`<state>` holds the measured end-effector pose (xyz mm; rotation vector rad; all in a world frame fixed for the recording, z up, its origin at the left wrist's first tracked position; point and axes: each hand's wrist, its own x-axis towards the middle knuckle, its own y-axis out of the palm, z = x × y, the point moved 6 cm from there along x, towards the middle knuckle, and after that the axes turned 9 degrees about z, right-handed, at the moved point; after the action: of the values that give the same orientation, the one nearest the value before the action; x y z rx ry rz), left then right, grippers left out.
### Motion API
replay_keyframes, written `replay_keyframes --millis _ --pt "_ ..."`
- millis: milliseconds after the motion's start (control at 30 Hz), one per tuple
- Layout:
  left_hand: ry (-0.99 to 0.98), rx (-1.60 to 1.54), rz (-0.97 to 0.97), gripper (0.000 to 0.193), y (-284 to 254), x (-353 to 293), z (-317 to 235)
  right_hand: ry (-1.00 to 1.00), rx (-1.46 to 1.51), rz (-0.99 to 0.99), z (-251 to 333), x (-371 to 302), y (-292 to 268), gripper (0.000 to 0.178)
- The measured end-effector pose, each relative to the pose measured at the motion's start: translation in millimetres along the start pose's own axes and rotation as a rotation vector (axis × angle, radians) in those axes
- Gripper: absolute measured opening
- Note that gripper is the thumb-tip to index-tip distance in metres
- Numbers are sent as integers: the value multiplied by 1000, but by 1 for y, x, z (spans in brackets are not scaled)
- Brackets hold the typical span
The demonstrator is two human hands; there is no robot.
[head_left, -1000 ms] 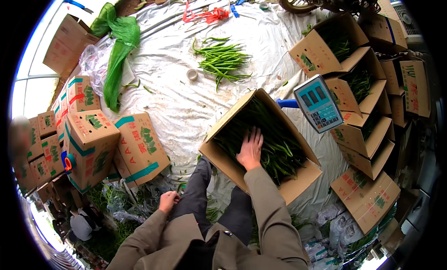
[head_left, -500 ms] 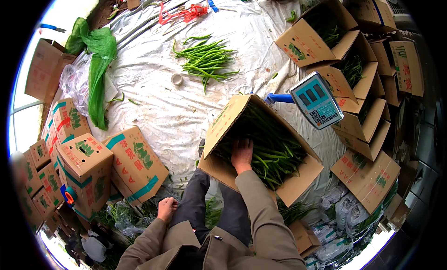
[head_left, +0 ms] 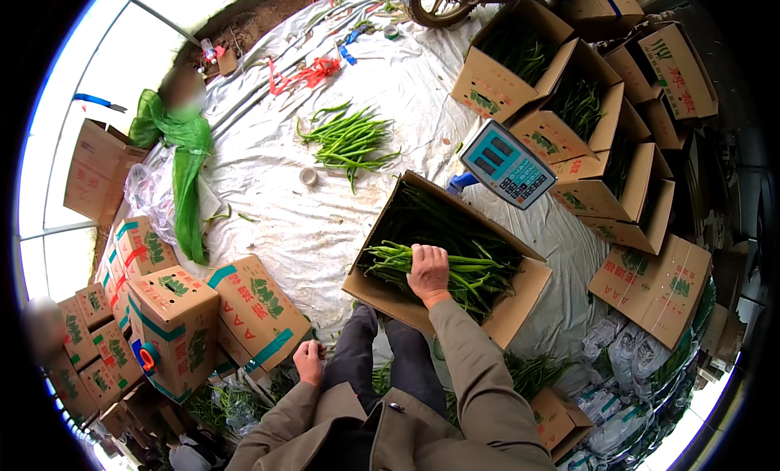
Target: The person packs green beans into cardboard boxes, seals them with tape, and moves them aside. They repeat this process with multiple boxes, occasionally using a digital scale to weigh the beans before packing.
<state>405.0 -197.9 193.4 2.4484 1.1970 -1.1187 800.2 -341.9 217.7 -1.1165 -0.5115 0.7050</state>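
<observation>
Green beans (head_left: 439, 264), long and slender, fill the open cardboard box (head_left: 520, 296) under my right hand (head_left: 428, 272); that hand lies palm down on a bunch of them, fingers curled over the pods. Grey-blue weighing scale (head_left: 508, 163): just beyond the box, up and right of that hand. Loose heap of beans (head_left: 349, 140): on the white sheet (head_left: 268, 227), well beyond the hand. My left hand (head_left: 309, 362): loosely closed at my knee, holding nothing I can see. Sealed cartons (head_left: 244, 308): just left of it.
</observation>
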Motion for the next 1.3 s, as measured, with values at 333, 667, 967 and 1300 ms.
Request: replay_keyframes --millis 333,667,967,1300 --pt "358 169 283 25 144 -1 -122 152 -62 -156 -39 -32 -105 63" --pt "325 581 142 52 216 5 -99 574 -39 275 -34 -52 -89 40" --pt "12 108 289 69 259 47 -82 455 -35 344 -19 -30 -93 42" --pt "447 583 132 34 290 84 -115 618 280 274 -26 -66 -113 63"
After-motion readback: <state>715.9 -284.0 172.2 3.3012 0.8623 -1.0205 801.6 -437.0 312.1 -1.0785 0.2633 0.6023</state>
